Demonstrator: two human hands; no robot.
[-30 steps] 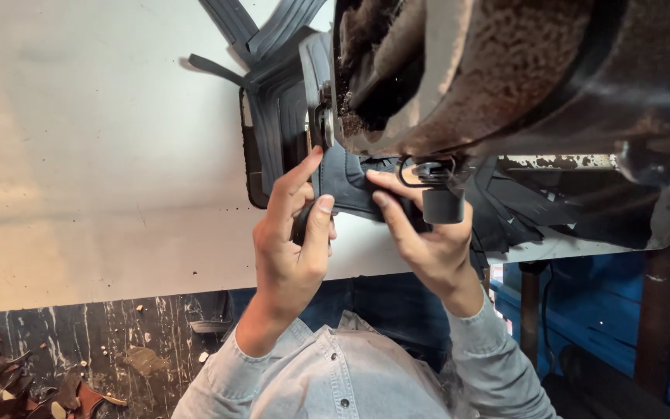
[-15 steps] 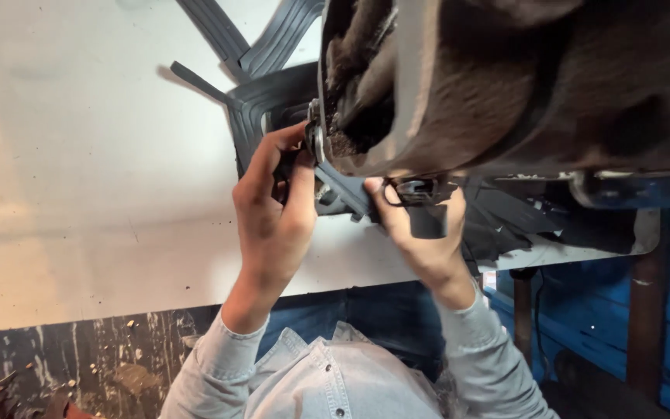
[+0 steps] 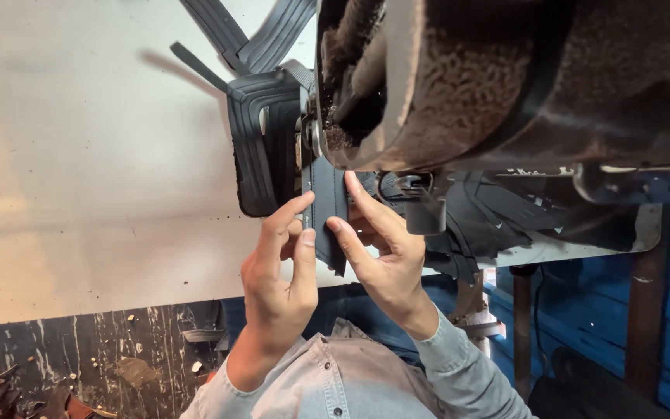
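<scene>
A dark grey strip of material (image 3: 327,203) is held flat between the two hands just below the needle area of a heavy sewing machine (image 3: 505,77). The left hand (image 3: 277,271) is closed lightly on the strip's left edge, its forefinger and thumb pressed against it; the right hand (image 3: 378,252) is laid on the strip's right edge with the fingers stretched out and narrow. The strip's upper end is hidden under the machine head, whose worn, grimy body fills the upper right and blocks any view past it.

Just left of the strip a stack of ribbed black rubber-like pieces (image 3: 261,147) is set on the tabletop (image 3: 79,155), touching the machine's side. Dark straps (image 3: 234,31) are fanned out above the stack. To the right of the hands a heap of dark offcuts (image 3: 490,225) is piled beneath the machine, with a small dark block (image 3: 426,216) just beside the right hand.

Wide bare room is left on the pale, scuffed tabletop to the left. Its near edge is run across beside the wrists; beyond it a dark, paint-flecked floor (image 3: 79,349) and a blue surface (image 3: 606,310) are seen. Light denim sleeves (image 3: 335,380) are worn.
</scene>
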